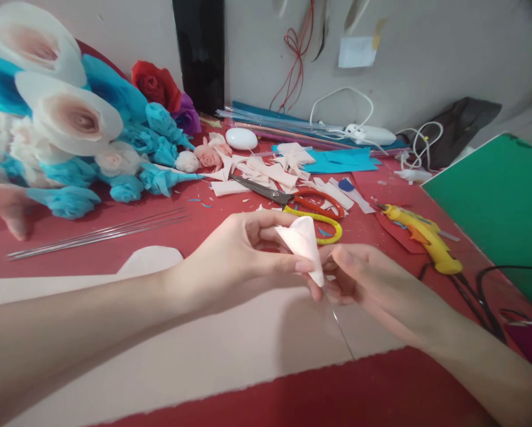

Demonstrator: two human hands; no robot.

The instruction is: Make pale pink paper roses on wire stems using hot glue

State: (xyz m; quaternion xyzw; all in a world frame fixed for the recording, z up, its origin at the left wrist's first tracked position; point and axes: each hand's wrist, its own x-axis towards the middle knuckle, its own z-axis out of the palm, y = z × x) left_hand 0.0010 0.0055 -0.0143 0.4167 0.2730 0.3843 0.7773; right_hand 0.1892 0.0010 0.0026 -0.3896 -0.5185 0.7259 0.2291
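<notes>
A rolled cone of pale pink crepe paper, like a flower bud (305, 243), sits on top of a thin wire stem (343, 335). My left hand (248, 246) is closed on the bud, with the thumb pressed across its lower front and fingers behind it. Just right of the bud, my right hand (376, 279) has its thumb raised and its fingers loosely bent beside the base. Some of those fingertips are hidden, and I cannot tell whether they touch the wire. Below both hands lies a sheet of pale pink paper (194, 350).
Scissors (287, 198) and paper scraps (270, 172) lie beyond my hands. A yellow glue gun (426, 237) with its cord is at right, near a green board (497, 207). At left are loose wires (101, 232) and many paper flowers (79, 118).
</notes>
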